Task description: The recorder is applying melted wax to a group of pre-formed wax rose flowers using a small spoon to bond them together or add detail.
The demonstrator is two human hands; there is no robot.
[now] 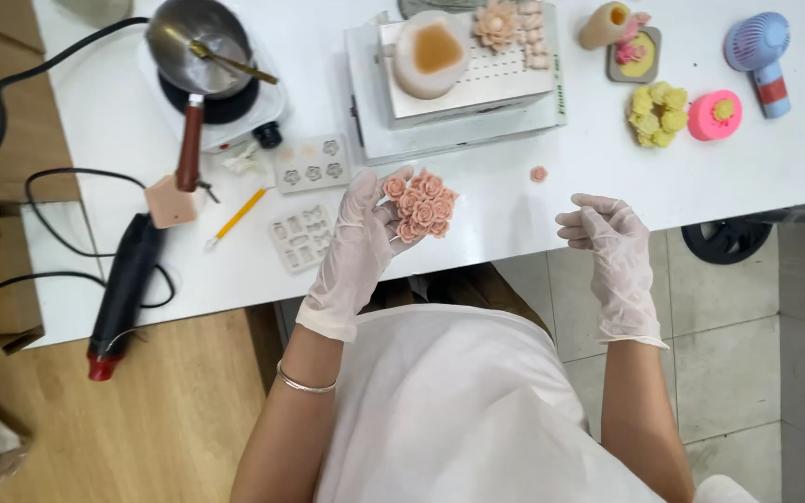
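Just in front of the scale [458, 93] on the white desk [514, 196], the gloved left hand [361, 233] pinches a pink rose cluster [419, 205] by its edge — right hand [607, 237] loosely open, empty — so petals could snap off.

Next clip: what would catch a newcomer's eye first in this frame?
Most striking is the cluster of pink rose shapes held in the gloved left hand at the front edge of the white table, with the gloved right hand empty beside it. Behind, a small pan sits on a hotplate at the left, and a yellow flower cluster lies at the right.
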